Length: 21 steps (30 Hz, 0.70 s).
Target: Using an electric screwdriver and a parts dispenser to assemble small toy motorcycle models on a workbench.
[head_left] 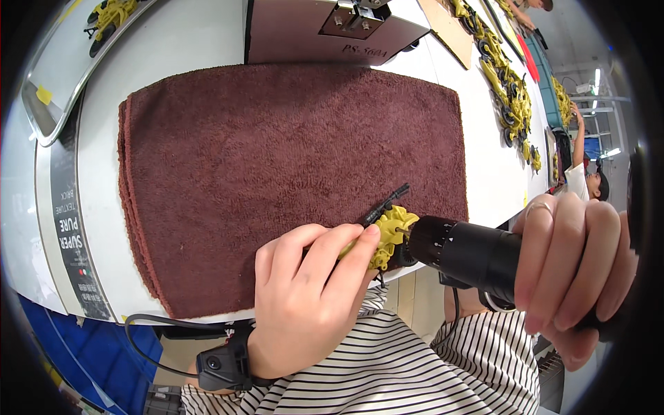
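Observation:
My left hand [304,301] is closed around a small yellow toy motorcycle [392,228] with black parts, pressing it down near the front right corner of a folded brown towel [277,152]. A thin black bar [387,202] sticks out from the toy toward the upper right. My right hand [574,256] grips a black electric screwdriver [477,256], held almost level from the right. Its bit meets the yellow body close to my left fingertips. The screw, if one is there, is too small to make out, and my fingers hide part of the toy.
A grey box-shaped machine [297,34] stands behind the towel. At the far left is a metal tray [34,121] with a yellow toy in it. Several yellow toy motorcycles [512,97] line the table's right side. Farther right, a co-worker [579,155] reaches up by a teal bin [544,79].

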Each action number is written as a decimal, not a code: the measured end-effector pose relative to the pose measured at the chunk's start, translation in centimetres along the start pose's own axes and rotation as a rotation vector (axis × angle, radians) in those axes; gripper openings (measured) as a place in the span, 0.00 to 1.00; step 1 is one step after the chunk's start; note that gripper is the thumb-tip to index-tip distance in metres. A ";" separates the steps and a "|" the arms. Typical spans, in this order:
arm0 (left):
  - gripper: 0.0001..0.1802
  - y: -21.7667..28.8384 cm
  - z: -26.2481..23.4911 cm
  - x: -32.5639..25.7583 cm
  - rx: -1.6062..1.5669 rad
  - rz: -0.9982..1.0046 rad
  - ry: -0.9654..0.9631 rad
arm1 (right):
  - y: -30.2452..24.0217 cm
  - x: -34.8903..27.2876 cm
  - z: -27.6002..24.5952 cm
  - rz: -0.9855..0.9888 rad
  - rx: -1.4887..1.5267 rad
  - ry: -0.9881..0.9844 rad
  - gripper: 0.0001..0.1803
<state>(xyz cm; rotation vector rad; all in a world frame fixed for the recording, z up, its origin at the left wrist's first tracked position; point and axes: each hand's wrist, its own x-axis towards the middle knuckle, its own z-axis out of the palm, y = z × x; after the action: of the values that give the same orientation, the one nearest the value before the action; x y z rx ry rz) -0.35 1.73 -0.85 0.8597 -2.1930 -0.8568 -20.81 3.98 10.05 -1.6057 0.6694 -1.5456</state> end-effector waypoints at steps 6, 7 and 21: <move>0.25 0.1 -0.2 0.2 -0.006 -0.016 -0.013 | -0.1 0.3 0.6 0.067 -0.092 -0.013 0.16; 0.25 0.2 -0.2 0.2 -0.007 -0.024 -0.013 | 0.0 0.3 1.0 0.069 -0.093 -0.013 0.16; 0.22 0.1 -0.1 0.2 0.027 0.017 0.016 | 0.0 0.8 2.7 0.175 -0.139 0.082 0.18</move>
<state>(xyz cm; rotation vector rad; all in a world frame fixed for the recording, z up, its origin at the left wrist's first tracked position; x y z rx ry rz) -0.40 1.59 -0.62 0.8570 -2.1995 -0.8106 -18.07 3.84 10.70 -1.5452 0.9544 -1.4694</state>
